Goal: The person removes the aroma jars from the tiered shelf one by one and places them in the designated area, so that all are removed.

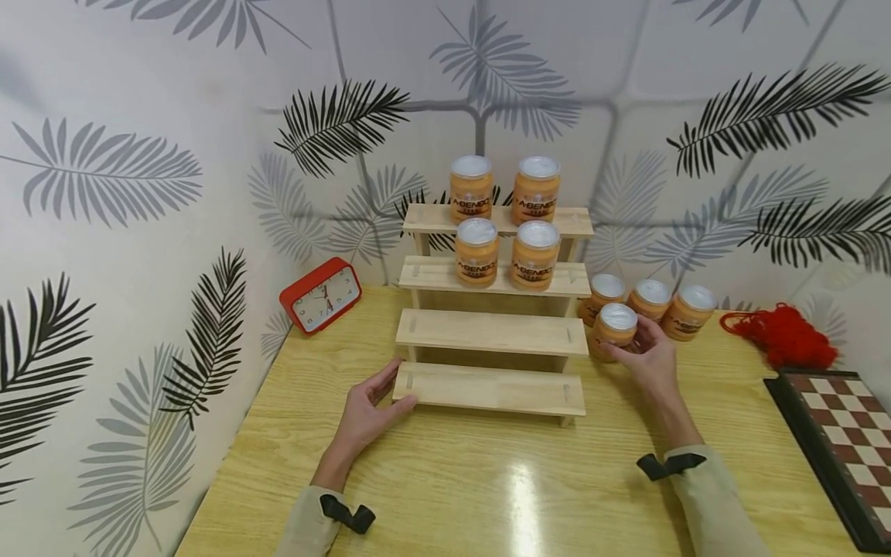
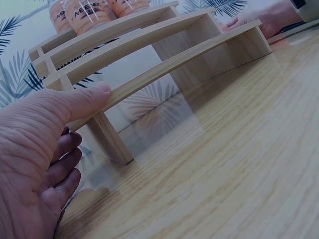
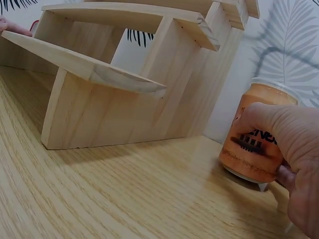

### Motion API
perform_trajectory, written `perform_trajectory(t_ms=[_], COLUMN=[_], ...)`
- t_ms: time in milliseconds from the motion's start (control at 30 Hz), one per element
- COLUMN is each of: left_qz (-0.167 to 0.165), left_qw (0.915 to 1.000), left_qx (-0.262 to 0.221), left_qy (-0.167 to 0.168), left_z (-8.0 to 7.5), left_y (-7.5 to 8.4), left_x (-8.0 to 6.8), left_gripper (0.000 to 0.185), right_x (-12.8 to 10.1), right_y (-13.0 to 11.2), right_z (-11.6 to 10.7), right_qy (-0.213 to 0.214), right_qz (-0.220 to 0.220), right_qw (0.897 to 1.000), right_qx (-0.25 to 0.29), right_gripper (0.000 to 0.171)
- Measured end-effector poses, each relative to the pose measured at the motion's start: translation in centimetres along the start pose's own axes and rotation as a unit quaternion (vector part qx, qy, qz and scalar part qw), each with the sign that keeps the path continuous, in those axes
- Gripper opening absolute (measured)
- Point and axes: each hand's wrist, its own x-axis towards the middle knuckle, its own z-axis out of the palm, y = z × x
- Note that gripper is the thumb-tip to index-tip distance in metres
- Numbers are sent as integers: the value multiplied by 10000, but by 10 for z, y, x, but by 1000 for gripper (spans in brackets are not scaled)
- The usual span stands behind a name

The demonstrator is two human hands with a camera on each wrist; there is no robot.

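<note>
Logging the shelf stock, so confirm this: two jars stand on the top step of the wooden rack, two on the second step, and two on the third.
Not quite. The head view shows the third step bare. Two jars stand on the top step of the wooden rack and two on the second, as you said. The right hand grips a jar on the table beside the rack.

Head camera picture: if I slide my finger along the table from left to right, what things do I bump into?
Red clock → left hand → wooden step shelf → right hand gripping an orange jar → red yarn → checkerboard.
</note>
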Motion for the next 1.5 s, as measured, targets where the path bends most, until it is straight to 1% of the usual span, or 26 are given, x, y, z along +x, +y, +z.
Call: perform_trajectory(t_ms=[100,233,300,367,533,600,633,833,1000,1167,1300,1433,1500], left_qz=[4,-19,-20,1,41,37,32,29,7,26,12,43,61], left_qw=[10000,10000,10000,10000,10000,10000,10000,10000,10000,10000,10000,10000,10000], left_qx=[-12,-15,-8,-9,1,24,30,35,41,16,-16,13,23], left_qy=[-8,-15,-19,-22,-11,3,10,-8,-9,17,-11,-22,-22], left_z=[0,0,0,0,-1,-2,-2,-2,-2,-2,-1,-1,0], left_y=[0,0,0,0,-2,-2,-2,0,0,-1,0,0,0], left_x=[0,-1,-1,0,0,0,0,-1,-1,-1,-1,-1,0], left_gripper=[74,74,74,74,74,74,73,73,73,72,73,73,73], right_x=[1,2,1,-1,-1,2,2,-1,-1,-2,-4,-7,-8], right_y=[5,9,9,2,4,11,11,11,12,12,9,0,-5], right_z=[1,1,1,2,2,2,2,4,4,3,2,0,-2], right_qy=[68,78,17,-62,-181,-183,-195,-198,-265,-345,-334,-352,-366], right_qz=[-35,-140,-217,-247,-381,-451,-464,-539,-618,-704,-617,-425,-403], right_qw=[9998,9998,9998,9997,9991,9987,9986,9983,9977,9968,9973,9984,9984], right_qx=[163,80,43,-15,58,135,134,-70,-67,-178,-228,-72,-126], right_gripper=[71,71,73,75,77,77,77,75,74,71,70,72,73])
